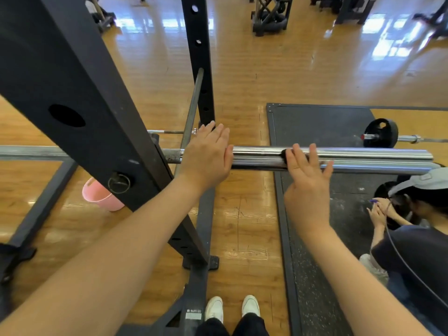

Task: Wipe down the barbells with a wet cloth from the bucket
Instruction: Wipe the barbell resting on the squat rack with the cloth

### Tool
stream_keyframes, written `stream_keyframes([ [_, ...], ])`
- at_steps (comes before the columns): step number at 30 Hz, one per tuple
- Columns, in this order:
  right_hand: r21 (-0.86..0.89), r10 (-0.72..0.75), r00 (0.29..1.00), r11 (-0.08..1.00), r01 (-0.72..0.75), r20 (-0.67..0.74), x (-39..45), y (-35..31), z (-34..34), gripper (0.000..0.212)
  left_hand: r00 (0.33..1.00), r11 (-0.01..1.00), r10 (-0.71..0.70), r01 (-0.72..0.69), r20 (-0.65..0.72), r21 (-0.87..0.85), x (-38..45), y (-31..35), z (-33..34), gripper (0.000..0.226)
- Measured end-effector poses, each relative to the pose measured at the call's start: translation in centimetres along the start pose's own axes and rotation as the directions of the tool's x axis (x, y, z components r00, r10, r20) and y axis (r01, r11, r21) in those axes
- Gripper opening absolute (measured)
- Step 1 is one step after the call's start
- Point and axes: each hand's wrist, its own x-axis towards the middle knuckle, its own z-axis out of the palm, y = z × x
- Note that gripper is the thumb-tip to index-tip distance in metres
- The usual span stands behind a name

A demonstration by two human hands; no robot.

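The barbell (339, 157) lies level across the rack (80, 98), its shiny sleeve jutting right past the rack's slanted post, over the edge where the wood floor (242, 69) meets the black mat (320, 124). The left hand (208, 157) rests flat on the sleeve's inner end, fingers straight and close together. The right hand (308, 183) is at the middle of the sleeve with fingers straight and slightly spread; whether it touches the metal cannot be told. No cloth shows in either hand. The pink bucket (99, 195) stands on the floor behind the post, which hides its right side; its contents cannot be seen. Open floor runs ahead beyond the rack. A second barbell (380, 134) with one black plate lies on the mat's far side, cut off at the right edge. A crouching person (417, 229) crowds the mat's right side, just under the sleeve's free end. White shoes (231, 307) stand near the mat's left edge
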Motion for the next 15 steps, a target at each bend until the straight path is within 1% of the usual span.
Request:
stream_keyframes([
  [3,0.014,0.144,0.989,0.99,-0.143,-0.037,0.4,1.6,-0.7,0.059,0.997,0.997,-0.038,0.042,0.068,-0.066,0.6,0.1,-1.1,0.057],
  [5,0.039,0.218,0.974,0.976,-0.216,-0.055,0.7,0.5,-0.3,0.06,0.998,0.992,-0.045,0.051,0.051,-0.112,0.9,0.2,-1.5,0.059],
  [6,0.058,0.211,0.976,0.976,-0.208,-0.053,0.7,-0.4,0.0,0.06,0.999,0.992,-0.041,0.044,0.028,-0.118,0.9,0.3,-1.5,0.057],
  [7,0.073,0.168,0.985,0.984,-0.164,-0.044,0.5,-1.1,0.3,0.061,0.999,0.992,-0.035,0.036,0.009,-0.121,0.9,0.3,-1.5,0.055],
  [9,0.065,0.049,0.999,0.997,-0.048,-0.014,-0.4,-1.3,0.5,0.061,0.999,0.992,-0.033,0.035,0.021,-0.118,0.9,0.3,-1.4,0.051],
  [10,0.049,0.023,1.0,0.999,-0.023,-0.006,-0.8,-0.7,0.2,0.061,0.999,0.992,-0.038,0.042,0.034,-0.115,0.9,0.3,-1.4,0.049],
  [11,0.035,0.043,0.999,0.998,-0.042,-0.008,-0.8,0.0,-0.3,0.061,0.998,0.992,-0.042,0.047,0.042,-0.115,0.9,0.3,-1.2,0.046],
  [14,0.016,0.253,0.967,0.968,-0.252,-0.02,0.3,1.6,-1.5,0.064,0.996,0.991,-0.059,0.068,0.073,-0.115,1.2,0.2,-1.3,0.052],
  [15,0.011,0.284,0.958,0.959,-0.284,-0.03,0.7,1.3,-1.3,0.064,0.994,0.991,-0.06,0.07,0.086,-0.115,1.4,0.0,-1.2,0.05],
])
